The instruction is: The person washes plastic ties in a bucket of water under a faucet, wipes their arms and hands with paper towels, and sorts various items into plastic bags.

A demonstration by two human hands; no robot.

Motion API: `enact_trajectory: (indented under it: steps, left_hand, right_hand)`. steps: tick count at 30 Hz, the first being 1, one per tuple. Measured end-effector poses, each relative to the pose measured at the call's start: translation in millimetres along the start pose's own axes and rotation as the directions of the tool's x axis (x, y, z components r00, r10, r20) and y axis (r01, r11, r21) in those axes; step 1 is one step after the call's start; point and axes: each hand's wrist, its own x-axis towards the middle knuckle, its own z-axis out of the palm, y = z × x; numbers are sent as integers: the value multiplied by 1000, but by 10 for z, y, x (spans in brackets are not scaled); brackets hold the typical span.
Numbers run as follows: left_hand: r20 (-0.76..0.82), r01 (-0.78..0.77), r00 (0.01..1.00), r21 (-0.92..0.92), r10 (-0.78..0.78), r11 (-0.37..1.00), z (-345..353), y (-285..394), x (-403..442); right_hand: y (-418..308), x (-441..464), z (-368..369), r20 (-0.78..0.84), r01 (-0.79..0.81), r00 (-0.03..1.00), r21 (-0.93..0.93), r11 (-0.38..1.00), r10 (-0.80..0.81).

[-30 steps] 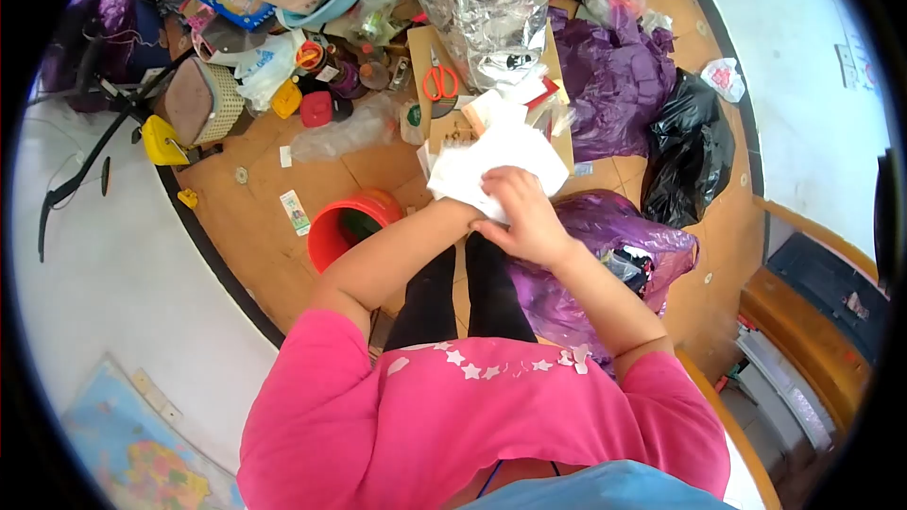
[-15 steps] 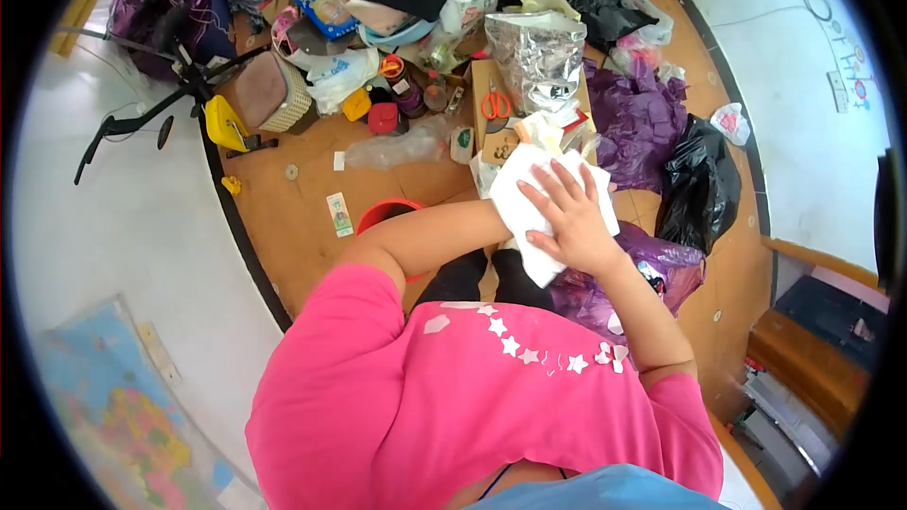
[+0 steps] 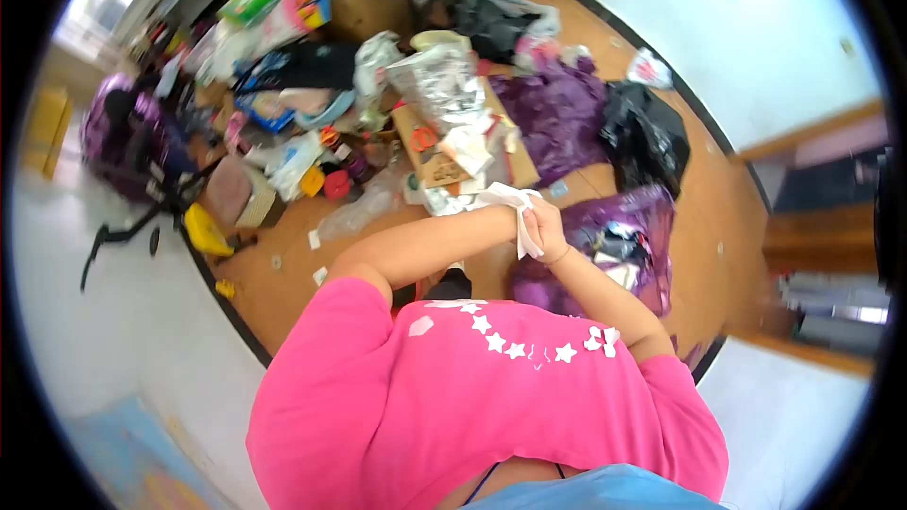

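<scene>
Floor's the biggest thing here: orange-brown tiled floor [image 3: 283,297], heavily cluttered. Next, my pink short-sleeved shirt with white stars [image 3: 491,406], filling the lower middle. Purple plastic bag with mixed items inside [image 3: 654,210] sits on the floor just beyond my right wrist. Farther out, crumpled dark purple plastic sheeting [image 3: 557,118] lies beside a shiny black plastic bag [image 3: 642,137]. Left of the sheeting there's a brown cardboard box [image 3: 518,149], and a silver foil bag [image 3: 439,85] is at its far side. Beige woven basket [image 3: 260,203] is well off to my left, next to a bright yellow plastic object [image 3: 205,229]. Clear crumpled plastic [image 3: 351,217] lies on the floor between basket and box. My left forearm [image 3: 430,246] runs across in front of me, roughly level with my right hand [image 3: 545,227]. Right hand is closed, fingers bunched around a soft white sheet, paper or cloth [image 3: 505,195]; can't tell which. The sheet is at the end of my left forearm: one part spreads over the wrist area, another hangs below the right fingers. Left hand is hidden behind sheet and right hand, so can't tell if it's open or closed. Smallest: orange-handled scissors [image 3: 422,139], on the near left part of the box, blurred.
</scene>
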Motion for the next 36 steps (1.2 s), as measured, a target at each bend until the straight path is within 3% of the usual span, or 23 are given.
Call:
enact_trajectory:
  steps: [4,7,9,10,11,12,13,14,17,19,21,23,24,25,27,34,36]
  left_hand:
    - [198,-198,964,80,179,977,219,730,604]
    - [376,-369,879,149,293,917,496,1309,1106]
    - [436,-471,824,172,362,865,651,1729,1360]
    - [304,-403,882,88,361,911,307,2137,1097]
    - [244,-487,860,130,448,864,415,2264,1172]
    - [275,-535,830,142,486,833,435,2438,1252]
    - [311,-579,797,147,518,802,417,2634,1278]
    - [295,-634,755,101,585,767,382,2834,1356]
    - [278,-755,623,-30,731,655,452,3035,1467]
    - [249,-794,581,-37,775,607,397,3211,1467]
    - [259,-828,486,-169,834,535,489,3253,1529]
    - [301,-899,399,-59,866,435,464,3328,1601]
    - [301,-920,360,-44,883,390,500,3338,1626]
    - [305,-926,335,-65,891,371,501,3374,1629]
    - [376,-949,268,-57,887,311,521,3442,1666]
    - [401,-944,150,-214,904,252,788,3578,1766]
    - [305,-938,71,-304,950,168,786,3692,1812]
  right_hand:
    - [-135,-821,-618,-175,-222,959,10,975,221]
    - [-180,-1553,-1058,-281,-332,901,42,942,330]
    - [-235,-2088,-1416,-256,-587,697,333,738,670]
    - [-69,-2380,-1603,-98,-307,499,909,282,861]
    - [-95,-2610,-1836,-128,-244,564,918,313,816]
    - [-152,-2794,-2048,-272,-481,666,555,679,695]
    - [-268,-2937,-2171,-305,-570,779,21,822,548]
    - [-359,-3042,-2152,-341,-589,769,-48,807,541]
    - [-600,-3089,-2012,-459,-634,579,267,726,674]
    - [-734,-3153,-1903,-505,-643,485,347,682,714]
    - [-849,-3237,-1794,-535,-679,394,379,629,748]
    - [-973,-3268,-1783,-555,-697,320,411,587,768]
    - [-1284,-3164,-1816,-465,-260,310,798,544,829]
    - [-1348,-3167,-1818,-440,-144,297,857,495,848]
    - [-1292,-3251,-1776,-470,-189,271,829,526,840]
    - [-1001,-3751,-1636,-548,-283,163,771,571,821]
    - [-954,-3867,-1633,-561,-365,39,762,535,827]
